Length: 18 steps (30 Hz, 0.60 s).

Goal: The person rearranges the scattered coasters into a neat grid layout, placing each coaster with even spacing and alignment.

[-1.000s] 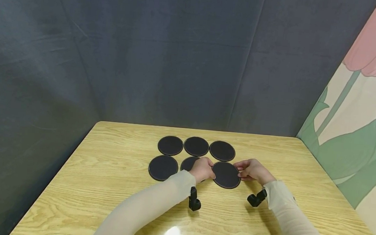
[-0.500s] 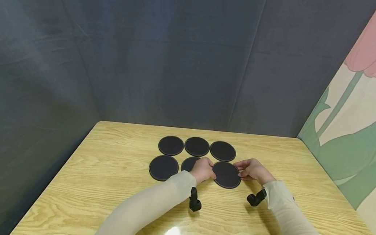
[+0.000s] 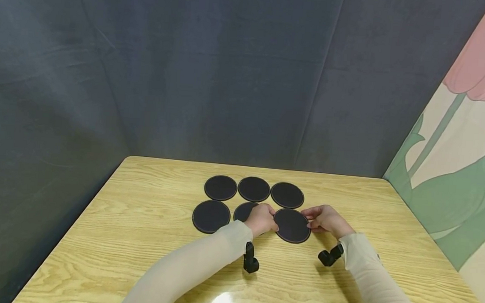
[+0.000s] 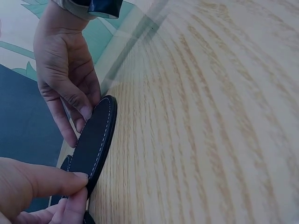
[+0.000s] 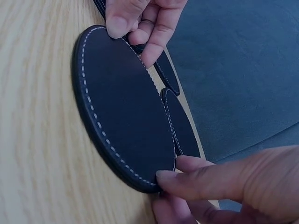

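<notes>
Both hands are at the front right coaster (image 3: pixel 291 225), a round black leather one with pale stitching along its rim. On its left edge, my left hand (image 3: pixel 261 219) pinches it, thumb on top. Opposite, my right hand (image 3: pixel 325 219) pinches the right edge, as the right wrist view shows with the thumb (image 5: pixel 170 182) above and fingers beneath. Whether the coaster is lifted or lies flat on the table I cannot tell. Partly hidden behind my left hand is the front middle coaster (image 3: pixel 243 211). To its left lies the front left coaster (image 3: pixel 210 216).
Behind runs a back row of three like coasters: left (image 3: pixel 220 188), middle (image 3: pixel 254 189) and right (image 3: pixel 287 195). They lie on a wood-grain table (image 3: pixel 143 238). A dark cloth (image 3: pixel 231 75) hangs at the far edge, and a flower-painted panel (image 3: pixel 455 185) borders the right side.
</notes>
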{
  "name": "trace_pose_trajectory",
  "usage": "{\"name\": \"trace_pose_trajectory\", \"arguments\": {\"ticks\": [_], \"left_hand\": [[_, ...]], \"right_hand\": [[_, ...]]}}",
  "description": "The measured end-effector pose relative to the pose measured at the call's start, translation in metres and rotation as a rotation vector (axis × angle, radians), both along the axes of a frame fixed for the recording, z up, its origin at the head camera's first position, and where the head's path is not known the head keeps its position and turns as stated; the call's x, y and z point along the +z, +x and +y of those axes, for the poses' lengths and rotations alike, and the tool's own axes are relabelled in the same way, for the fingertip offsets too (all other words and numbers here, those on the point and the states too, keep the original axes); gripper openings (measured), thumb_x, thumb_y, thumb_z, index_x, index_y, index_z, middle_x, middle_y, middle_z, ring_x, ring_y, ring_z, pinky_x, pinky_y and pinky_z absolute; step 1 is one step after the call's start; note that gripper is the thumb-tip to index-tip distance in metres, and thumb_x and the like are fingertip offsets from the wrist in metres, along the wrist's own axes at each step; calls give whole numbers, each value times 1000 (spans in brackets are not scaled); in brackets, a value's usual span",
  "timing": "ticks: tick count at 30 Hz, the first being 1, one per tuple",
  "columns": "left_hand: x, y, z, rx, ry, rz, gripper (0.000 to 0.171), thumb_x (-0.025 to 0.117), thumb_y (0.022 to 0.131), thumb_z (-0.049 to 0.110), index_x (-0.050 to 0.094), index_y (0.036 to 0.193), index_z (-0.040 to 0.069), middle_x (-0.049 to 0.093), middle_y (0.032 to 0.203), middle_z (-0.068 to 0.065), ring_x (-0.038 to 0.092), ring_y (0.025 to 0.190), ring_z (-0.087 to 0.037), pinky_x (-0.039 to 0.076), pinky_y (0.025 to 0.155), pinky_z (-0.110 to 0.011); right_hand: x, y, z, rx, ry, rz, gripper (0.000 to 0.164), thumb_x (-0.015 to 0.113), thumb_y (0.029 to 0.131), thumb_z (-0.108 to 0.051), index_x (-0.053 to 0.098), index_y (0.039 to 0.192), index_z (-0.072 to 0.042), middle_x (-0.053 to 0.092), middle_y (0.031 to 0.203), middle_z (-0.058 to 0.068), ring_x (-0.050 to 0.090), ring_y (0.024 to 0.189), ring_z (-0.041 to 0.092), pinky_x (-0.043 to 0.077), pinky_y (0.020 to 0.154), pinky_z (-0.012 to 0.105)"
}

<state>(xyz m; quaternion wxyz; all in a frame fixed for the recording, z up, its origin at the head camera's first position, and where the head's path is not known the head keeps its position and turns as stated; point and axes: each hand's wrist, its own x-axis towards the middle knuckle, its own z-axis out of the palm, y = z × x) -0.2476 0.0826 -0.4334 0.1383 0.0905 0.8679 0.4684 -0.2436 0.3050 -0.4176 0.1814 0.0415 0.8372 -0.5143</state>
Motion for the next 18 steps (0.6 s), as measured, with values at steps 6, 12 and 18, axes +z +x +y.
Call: {"name": "trace_pose_trajectory", "arguments": {"ticks": [6,12,18], "left_hand": [[-3,-5,-15,-36,261,-137,40,72,84,1,58,121,-4,65,105,-13,66,89,-25,57,77,-33],[25,-15,-43,-44,411,-215,33,56,97,8,56,128,-3,60,118,-19,61,93,-25,57,82,-34],[64,-33,-84,-49,300,-44,33,47,102,19,56,131,6,56,126,-16,58,107,-31,54,90,-39]], "right_hand": [[13,-2,-5,55,19,63,48,59,92,1,44,134,16,66,99,10,60,75,8,54,67,26],[42,1,-14,106,47,223,49,52,100,-18,43,140,9,46,139,31,59,108,23,56,84,30],[71,-4,-30,89,13,444,44,49,102,-21,48,138,5,51,135,28,60,98,8,55,80,21]]}}
